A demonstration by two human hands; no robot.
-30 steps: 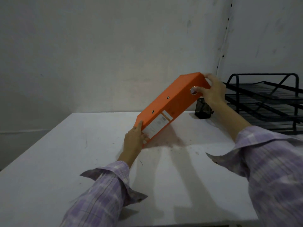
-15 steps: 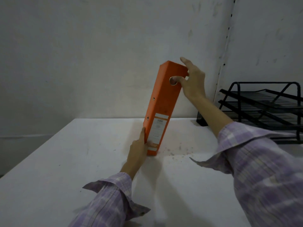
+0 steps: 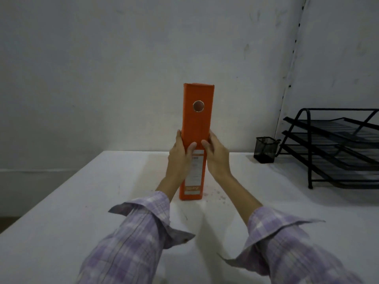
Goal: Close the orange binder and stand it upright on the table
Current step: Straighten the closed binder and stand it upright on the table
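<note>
The orange binder (image 3: pixel 197 119) is closed and stands upright on the white table (image 3: pixel 82 197), its spine facing me with a round finger hole near the top and a white label lower down. My left hand (image 3: pixel 180 158) presses against its left side, thumb on the spine. On the other side my right hand (image 3: pixel 217 156) clasps it at mid-height, thumb also on the spine. The binder's bottom edge rests on the tabletop.
A black mesh pen cup (image 3: pixel 265 149) stands at the back right of the table. Beside it a black wire tiered letter tray (image 3: pixel 336 148) fills the right side. A pale wall rises behind. The table's left edge runs diagonally.
The binder went from tilted to fully upright, spine towards me. My right hand came down from its top to mid-height; my left hand moved up a little along the left side.
</note>
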